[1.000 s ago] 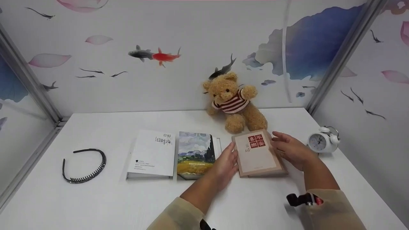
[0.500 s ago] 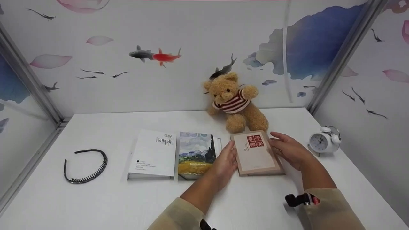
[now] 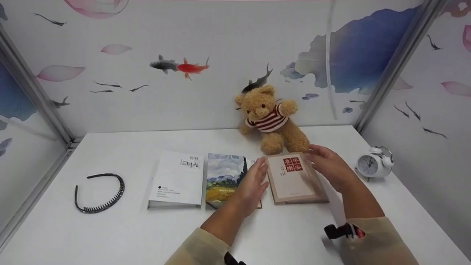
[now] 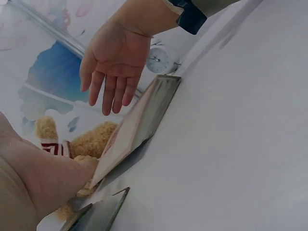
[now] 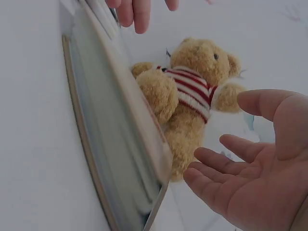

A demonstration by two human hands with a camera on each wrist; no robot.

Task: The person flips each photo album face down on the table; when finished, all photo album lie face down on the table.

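Note:
A thick beige album (image 3: 294,186) with red character squares on its cover lies flat at the right of the row. My left hand (image 3: 251,187) is just left of it, over the right edge of a landscape-covered photo album (image 3: 222,176), fingers straight and holding nothing. On the other side, my right hand (image 3: 331,167) hovers over the beige album's upper right edge, fingers relaxed. The right wrist view shows a gap between that hand (image 5: 260,163) and the album's pages (image 5: 115,115). A white album (image 3: 176,180) lies leftmost in the row.
Behind the beige album, a teddy bear (image 3: 270,119) in a striped shirt sits against the back wall. A white alarm clock (image 3: 373,163) stands near the table's right edge. Far left lies a black toothed headband (image 3: 119,193) on the white table (image 3: 147,235).
The beige album shifted slightly left and straightened at first. Since then my left hand has drawn away leftward from it, and my right hand has lifted off its right edge.

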